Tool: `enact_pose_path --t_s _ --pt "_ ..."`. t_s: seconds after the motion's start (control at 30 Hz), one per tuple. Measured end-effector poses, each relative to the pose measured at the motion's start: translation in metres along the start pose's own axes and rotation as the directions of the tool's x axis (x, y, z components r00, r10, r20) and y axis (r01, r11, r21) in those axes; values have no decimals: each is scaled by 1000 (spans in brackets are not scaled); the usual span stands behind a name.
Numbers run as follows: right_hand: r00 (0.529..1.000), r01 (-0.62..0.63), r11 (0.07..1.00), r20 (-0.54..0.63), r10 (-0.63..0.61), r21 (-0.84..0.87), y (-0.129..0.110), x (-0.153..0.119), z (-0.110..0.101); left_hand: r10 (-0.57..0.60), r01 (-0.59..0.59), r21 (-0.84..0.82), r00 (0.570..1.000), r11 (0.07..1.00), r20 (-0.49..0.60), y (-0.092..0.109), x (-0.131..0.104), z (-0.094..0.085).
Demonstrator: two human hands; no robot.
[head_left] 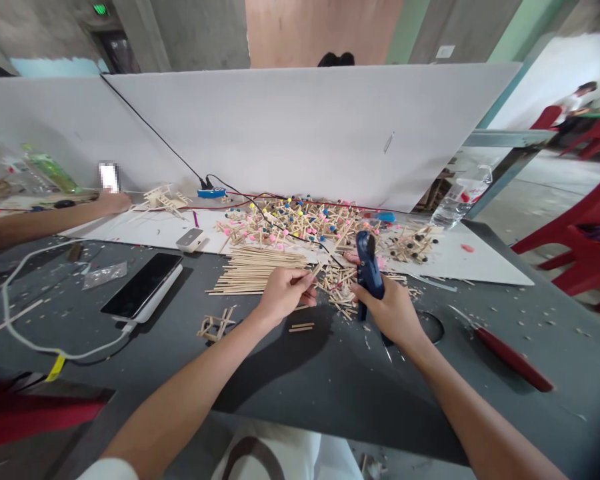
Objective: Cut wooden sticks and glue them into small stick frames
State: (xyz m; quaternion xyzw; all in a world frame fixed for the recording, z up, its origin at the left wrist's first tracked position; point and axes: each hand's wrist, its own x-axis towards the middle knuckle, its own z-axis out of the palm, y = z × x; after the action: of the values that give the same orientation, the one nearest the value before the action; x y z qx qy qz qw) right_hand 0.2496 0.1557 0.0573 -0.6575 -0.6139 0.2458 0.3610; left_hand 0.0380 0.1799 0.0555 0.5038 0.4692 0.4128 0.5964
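My left hand (289,293) is closed in a pinch on a short thin wooden stick (317,270), just in front of a bundle of long sticks (257,270). Fingers of my right hand (393,307) wrap round a dark blue hand tool (369,270), held upright. Between the hands lies a heap of short cut sticks (337,293). Two short sticks (301,327) rest on the dark table below my left hand. A small wooden frame (217,325) sits to the left of them.
Behind are many sticks with coloured balls (300,220). A phone (143,285) on a white block, with a cable, lies left. At right are a red-handled tool (513,359) and a plastic bottle (463,197). Another person's arm (55,221) reaches in at far left.
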Motion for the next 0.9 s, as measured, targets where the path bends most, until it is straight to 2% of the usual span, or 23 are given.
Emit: enact_pose_path --t_s 0.07,0.17,0.47,0.67,0.77,0.9 --pt "999 44 977 5 -44 -210 -3 -2 -1 50 -50 21 999 999 -17 1 -1 -1" --pt "993 114 938 30 -110 -326 -8 -8 1 64 -64 27 998 998 -14 2 -3 0" --pt "974 224 888 110 -196 -401 -19 -20 7 195 -201 254 980 946 49 7 -12 5" --pt "971 227 871 169 -168 -435 -22 -27 8 326 -320 459 943 829 67 6 -17 6" --pt "970 217 865 197 -140 -453 -23 -29 9 346 -332 560 934 759 85 6 -19 6" --pt "966 202 852 243 -91 -484 -24 -30 10 317 -297 628 945 720 83 7 -20 5"
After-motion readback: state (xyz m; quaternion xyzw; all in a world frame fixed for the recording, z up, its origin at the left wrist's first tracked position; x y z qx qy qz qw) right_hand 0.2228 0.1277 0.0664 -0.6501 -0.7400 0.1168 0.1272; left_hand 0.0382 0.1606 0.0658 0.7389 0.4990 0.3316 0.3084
